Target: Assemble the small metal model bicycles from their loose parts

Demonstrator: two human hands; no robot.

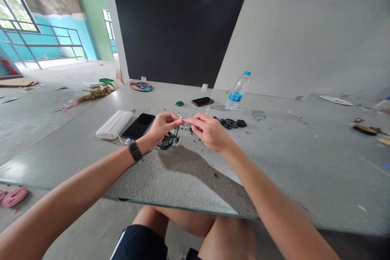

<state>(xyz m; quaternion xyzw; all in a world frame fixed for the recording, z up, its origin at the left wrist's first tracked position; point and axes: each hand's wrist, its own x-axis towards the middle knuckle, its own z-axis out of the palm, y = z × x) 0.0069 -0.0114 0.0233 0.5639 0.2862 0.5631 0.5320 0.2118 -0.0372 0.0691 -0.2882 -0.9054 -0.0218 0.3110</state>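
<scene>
My left hand (pixel 164 126) is closed, thumb and fingers pinched on a small model bicycle (pixel 167 140). Its dark green frame and spoked black wheel show just below the fingers, close over the table. A small silver part (pixel 180 119), like a handlebar, sits at the fingertips of both hands. My right hand (pixel 210 130) reaches that part with its index finger, the other fingers curled in; its exact grip is partly hidden. Beyond the right hand, black wheels and bicycle parts (pixel 230 123) lie on the table.
Left of my hands lie a dark phone (pixel 139 126) and a white power bank (pixel 113 124). Farther back are a colourful palette (pixel 141 86), a small green piece (pixel 179 103), another phone (pixel 202 101) and a water bottle (pixel 236 93). The grey table (pixel 292 162) carries scattered bits.
</scene>
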